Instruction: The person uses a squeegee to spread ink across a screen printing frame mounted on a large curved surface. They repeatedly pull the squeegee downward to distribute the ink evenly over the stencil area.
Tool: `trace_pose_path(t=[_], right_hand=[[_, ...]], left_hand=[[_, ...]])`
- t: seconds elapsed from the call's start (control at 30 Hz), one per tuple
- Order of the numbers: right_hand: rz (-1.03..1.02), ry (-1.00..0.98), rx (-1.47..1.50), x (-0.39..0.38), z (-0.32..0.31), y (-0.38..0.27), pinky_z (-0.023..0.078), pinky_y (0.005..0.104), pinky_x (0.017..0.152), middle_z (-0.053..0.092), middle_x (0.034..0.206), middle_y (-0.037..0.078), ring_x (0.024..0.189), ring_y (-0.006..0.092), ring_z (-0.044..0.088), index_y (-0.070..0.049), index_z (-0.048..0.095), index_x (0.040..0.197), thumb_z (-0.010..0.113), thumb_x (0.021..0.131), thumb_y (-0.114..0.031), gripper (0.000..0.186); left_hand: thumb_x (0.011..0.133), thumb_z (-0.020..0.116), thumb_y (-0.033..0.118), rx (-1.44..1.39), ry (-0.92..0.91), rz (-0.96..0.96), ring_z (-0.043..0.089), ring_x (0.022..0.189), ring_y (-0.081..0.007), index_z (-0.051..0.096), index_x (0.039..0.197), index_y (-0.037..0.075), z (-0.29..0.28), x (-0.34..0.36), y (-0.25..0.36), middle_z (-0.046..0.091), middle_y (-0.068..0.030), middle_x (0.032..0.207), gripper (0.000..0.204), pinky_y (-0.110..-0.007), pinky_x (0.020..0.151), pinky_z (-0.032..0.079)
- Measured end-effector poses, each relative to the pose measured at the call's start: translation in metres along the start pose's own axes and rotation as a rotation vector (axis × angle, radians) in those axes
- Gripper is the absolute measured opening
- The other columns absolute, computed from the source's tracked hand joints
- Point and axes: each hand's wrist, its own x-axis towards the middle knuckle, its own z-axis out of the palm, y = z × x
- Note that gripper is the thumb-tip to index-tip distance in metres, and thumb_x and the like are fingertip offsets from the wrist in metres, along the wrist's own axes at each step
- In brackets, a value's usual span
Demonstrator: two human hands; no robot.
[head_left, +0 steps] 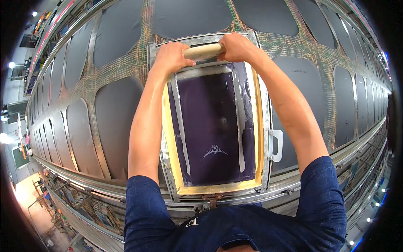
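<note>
The squeegee [204, 51] is at the far end of the screen [208, 107], lying across its width. The left hand [171, 58] is closed around its left end and the right hand [238, 48] around its right end; between them a pale piece of the handle is visible. The lower edge is mostly hidden, so I cannot tell how firmly it touches the screen.

Both arms are stretched far forward, and in my judgement this reach makes an equal push difficult. If one hand presses more, the squeegee could tilt and leave an uneven layer over the pale pattern [215, 151]. If it goes sideways, it could catch the grey strip [241, 126] or smear onto the yellow tape [218, 187].

Around these is the metal frame [263, 122], with a white grip [277, 145] on its right side. If body weight leans on the frame, it could shift above the table [111, 69], where dark panels [119, 126] lie in rows.
</note>
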Motion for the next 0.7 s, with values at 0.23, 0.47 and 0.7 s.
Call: trace_pose_path(t=[0.23, 0.47, 0.7], right_hand=[[-0.055, 0.059, -0.083, -0.117, 0.046, -0.046, 0.055, 0.047, 0.079, 0.073, 0.082, 0.018, 0.084, 0.0387, 0.071, -0.007, 0.074, 0.085, 0.084, 0.074, -0.03, 0.028], [-0.165, 0.152, -0.081, -0.31, 0.133, -0.105, 0.049, 0.0434, 0.084, 0.063, 0.07, 0.01, 0.08, 0.0323, 0.064, -0.01, 0.071, 0.086, 0.081, 0.07, -0.017, 0.02], [-0.137, 0.063, -0.051, -0.325, 0.121, -0.114, 0.05, 0.0431, 0.084, 0.069, 0.075, 0.01, 0.082, 0.0298, 0.068, -0.01, 0.072, 0.084, 0.082, 0.073, -0.02, 0.018]], left_hand=[[0.071, 0.087, 0.037, -0.017, 0.016, 0.034, 0.072, 0.088, -0.0329, 0.08, 0.1, 0.022, 0.04, -0.115, 0.04, 0.076, -0.0113, 0.088, 0.034, -0.045, 0.083, 0.057], [0.069, 0.082, 0.02, 0.038, 0.084, 0.147, 0.071, 0.084, -0.0247, 0.077, 0.09, 0.017, 0.112, -0.31, 0.114, 0.075, -0.0039, 0.087, 0.022, -0.041, 0.082, 0.047], [0.068, 0.084, 0.02, -0.008, 0.04, 0.143, 0.07, 0.086, -0.0223, 0.076, 0.095, 0.015, 0.1, -0.323, 0.123, 0.076, -0.002, 0.091, 0.029, -0.041, 0.083, 0.045]])
